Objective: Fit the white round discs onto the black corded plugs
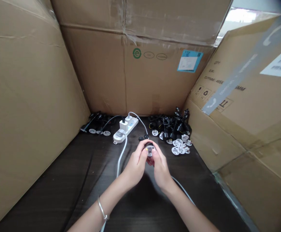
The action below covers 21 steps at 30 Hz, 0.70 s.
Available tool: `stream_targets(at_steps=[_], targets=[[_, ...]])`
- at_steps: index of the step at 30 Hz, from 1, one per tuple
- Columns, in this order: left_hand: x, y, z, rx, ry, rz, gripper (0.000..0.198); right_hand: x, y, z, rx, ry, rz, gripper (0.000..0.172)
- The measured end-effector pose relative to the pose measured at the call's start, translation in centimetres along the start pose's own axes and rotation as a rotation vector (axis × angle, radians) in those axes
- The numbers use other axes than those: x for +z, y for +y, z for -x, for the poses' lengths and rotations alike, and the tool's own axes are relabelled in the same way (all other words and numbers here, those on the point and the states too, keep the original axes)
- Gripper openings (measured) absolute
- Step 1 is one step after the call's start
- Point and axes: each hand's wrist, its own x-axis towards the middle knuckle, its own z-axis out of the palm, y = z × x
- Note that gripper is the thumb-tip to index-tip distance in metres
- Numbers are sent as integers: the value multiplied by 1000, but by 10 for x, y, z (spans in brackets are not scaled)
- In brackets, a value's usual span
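Observation:
My left hand (pixel 135 165) and my right hand (pixel 160 168) meet over the dark table, both pinching a small round grey-and-white part (pixel 150 149) between their fingertips. A black piece sits at the top of that part. Just beyond it lie two small black bits (pixel 143 138). A silver bracelet (pixel 102 209) circles my left wrist.
A white power strip (pixel 126 129) with plugs and a white cable (pixel 121 158) lies ahead. Piles of black parts and white discs sit at the far right (pixel 176 135) and far left (pixel 97 125). Cardboard boxes (pixel 152 71) wall in the dark table (pixel 58 180) on three sides.

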Motion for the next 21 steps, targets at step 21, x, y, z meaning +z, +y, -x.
stream_targets(at_steps=[21], targets=[[-103,88,-5,290,593,-1059,45,-12,-10,-3,-382,-54,315,42]])
